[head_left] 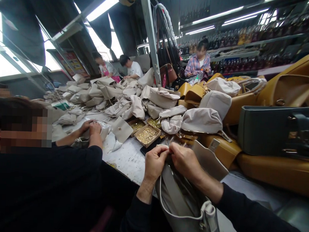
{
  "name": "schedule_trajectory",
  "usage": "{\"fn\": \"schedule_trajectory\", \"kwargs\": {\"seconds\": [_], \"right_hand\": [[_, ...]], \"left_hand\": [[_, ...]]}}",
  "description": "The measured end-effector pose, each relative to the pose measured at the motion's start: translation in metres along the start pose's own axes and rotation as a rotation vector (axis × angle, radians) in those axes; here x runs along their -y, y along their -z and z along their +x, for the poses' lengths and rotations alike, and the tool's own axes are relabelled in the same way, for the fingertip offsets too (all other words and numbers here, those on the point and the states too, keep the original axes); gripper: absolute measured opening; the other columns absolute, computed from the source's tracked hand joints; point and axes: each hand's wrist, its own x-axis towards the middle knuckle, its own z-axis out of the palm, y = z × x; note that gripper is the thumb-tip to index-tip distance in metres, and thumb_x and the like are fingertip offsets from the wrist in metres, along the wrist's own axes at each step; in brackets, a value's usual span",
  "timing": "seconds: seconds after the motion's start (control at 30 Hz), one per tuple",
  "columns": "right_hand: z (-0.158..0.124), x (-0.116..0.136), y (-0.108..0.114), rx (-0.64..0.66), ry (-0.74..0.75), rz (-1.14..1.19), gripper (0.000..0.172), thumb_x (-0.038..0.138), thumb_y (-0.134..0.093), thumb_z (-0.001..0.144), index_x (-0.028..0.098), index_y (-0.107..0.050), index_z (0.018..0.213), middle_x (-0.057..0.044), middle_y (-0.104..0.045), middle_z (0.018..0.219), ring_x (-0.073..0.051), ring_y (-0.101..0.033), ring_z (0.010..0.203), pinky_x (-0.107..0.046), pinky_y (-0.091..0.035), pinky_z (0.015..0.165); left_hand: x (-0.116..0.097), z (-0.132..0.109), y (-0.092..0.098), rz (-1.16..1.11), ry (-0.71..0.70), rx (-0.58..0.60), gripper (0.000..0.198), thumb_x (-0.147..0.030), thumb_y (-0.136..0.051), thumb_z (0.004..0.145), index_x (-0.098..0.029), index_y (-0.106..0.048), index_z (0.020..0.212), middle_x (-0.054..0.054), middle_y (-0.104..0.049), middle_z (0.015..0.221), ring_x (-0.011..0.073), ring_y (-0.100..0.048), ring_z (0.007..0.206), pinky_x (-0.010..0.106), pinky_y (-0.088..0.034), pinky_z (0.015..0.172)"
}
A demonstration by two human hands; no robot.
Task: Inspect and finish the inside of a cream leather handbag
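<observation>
A grey-beige handbag stands with its mouth open in front of me, and its lining and a strap show inside. At its far rim, my left hand is closed, thumb and fingertips pinched together. Close against it, my right hand is also closed in a pinch on the same spot of the bag. Whatever small part lies between the fingertips is hidden. The bag's stiff flap stands up to the right of my right hand.
Beyond my hands, cardboard boxes hold small gold metal pieces, beside a dark flat object. Beige bag pieces heap across the table. Mustard bags and a dark green bag lie right. A co-worker's hands work at left.
</observation>
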Motion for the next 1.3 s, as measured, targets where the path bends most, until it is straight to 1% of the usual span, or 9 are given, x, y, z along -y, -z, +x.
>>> {"fn": "schedule_trajectory", "kwargs": {"seconds": [0.07, 0.17, 0.27, 0.33, 0.43, 0.57, 0.83, 1.07, 1.3], "right_hand": [[-0.001, -0.001, 0.001, 0.008, 0.006, 0.024, 0.017, 0.007, -0.049, 0.085, 0.023, -0.051, 0.087, -0.002, -0.064, 0.078, -0.019, -0.061, 0.069, -0.026, -0.037, 0.062], [0.000, -0.008, 0.004, 0.001, -0.027, 0.072, 0.018, 0.007, -0.052, 0.082, 0.024, -0.052, 0.091, -0.001, -0.066, 0.081, -0.018, -0.063, 0.071, -0.025, -0.040, 0.065], [0.001, -0.015, 0.005, -0.023, -0.088, 0.117, 0.023, 0.005, -0.054, 0.079, 0.024, -0.052, 0.093, 0.000, -0.068, 0.083, -0.019, -0.066, 0.075, -0.025, -0.043, 0.068], [0.002, -0.017, 0.004, -0.035, -0.118, 0.148, 0.025, 0.005, -0.053, 0.079, 0.024, -0.053, 0.094, 0.000, -0.069, 0.084, -0.019, -0.067, 0.077, -0.026, -0.044, 0.070], [0.004, -0.016, 0.002, -0.039, -0.128, 0.190, 0.024, 0.005, -0.053, 0.079, 0.024, -0.053, 0.093, 0.000, -0.068, 0.086, -0.019, -0.066, 0.079, -0.026, -0.044, 0.072], [0.008, -0.014, -0.002, -0.045, -0.134, 0.225, 0.020, 0.006, -0.054, 0.077, 0.023, -0.052, 0.088, 0.001, -0.062, 0.081, -0.018, -0.060, 0.074, -0.026, -0.040, 0.068], [0.016, -0.017, -0.007, -0.016, -0.155, 0.318, 0.020, 0.006, -0.058, 0.077, 0.023, -0.051, 0.084, 0.002, -0.062, 0.079, -0.017, -0.058, 0.073, -0.025, -0.040, 0.069], [0.018, -0.025, -0.011, 0.051, -0.252, 0.390, 0.011, 0.011, -0.063, 0.085, 0.022, -0.062, 0.088, 0.001, -0.068, 0.081, -0.018, -0.061, 0.075, -0.027, -0.038, 0.069], [0.027, -0.038, -0.014, 0.210, -0.279, 0.599, 0.012, 0.011, -0.073, 0.075, 0.019, -0.067, 0.081, 0.004, -0.066, 0.075, -0.014, -0.057, 0.071, -0.024, -0.039, 0.066]], "left_hand": [[-0.001, -0.001, 0.000, -0.010, -0.006, -0.004, 0.013, -0.029, -0.070, 0.085, -0.021, -0.080, 0.085, 0.004, -0.080, 0.091, 0.0214, -0.073, 0.089, 0.030, -0.055, 0.087], [-0.003, -0.001, 0.000, -0.048, 0.009, 0.050, 0.014, -0.031, -0.074, 0.083, -0.020, -0.081, 0.089, 0.006, -0.081, 0.095, 0.0223, -0.074, 0.091, 0.031, -0.056, 0.089], [-0.004, -0.001, 0.001, -0.076, 0.049, 0.129, 0.020, -0.023, -0.076, 0.077, -0.018, -0.080, 0.096, 0.007, -0.081, 0.098, 0.0221, -0.074, 0.092, 0.031, -0.057, 0.089], [-0.004, 0.000, 0.000, -0.094, 0.077, 0.141, 0.024, -0.016, -0.074, 0.074, -0.018, -0.078, 0.098, 0.006, -0.081, 0.098, 0.0211, -0.074, 0.090, 0.030, -0.057, 0.087], [-0.002, 0.002, -0.002, -0.087, 0.081, 0.087, 0.020, -0.016, -0.071, 0.074, -0.017, -0.076, 0.093, 0.004, -0.079, 0.094, 0.0192, -0.072, 0.087, 0.027, -0.055, 0.082], [0.000, 0.002, -0.005, 0.035, 0.035, 0.020, 0.015, -0.019, -0.068, 0.078, -0.017, -0.075, 0.091, 0.002, -0.076, 0.088, 0.0182, -0.068, 0.082, 0.027, -0.052, 0.078], [0.007, 0.000, -0.009, 0.163, -0.021, -0.106, 0.017, -0.018, -0.066, 0.080, -0.019, -0.070, 0.096, 0.002, -0.074, 0.092, 0.0192, -0.067, 0.087, 0.029, -0.050, 0.084], [0.018, 0.012, 0.005, 0.023, 0.097, 0.009, 0.019, -0.017, -0.067, 0.075, -0.017, -0.070, 0.093, 0.001, -0.073, 0.085, 0.0161, -0.064, 0.078, 0.025, -0.049, 0.075], [0.026, 0.010, 0.012, -0.139, 0.182, 0.086, 0.026, -0.026, -0.076, 0.073, -0.016, -0.063, 0.094, 0.000, -0.070, 0.078, 0.0122, -0.061, 0.066, 0.021, -0.046, 0.064]]}}
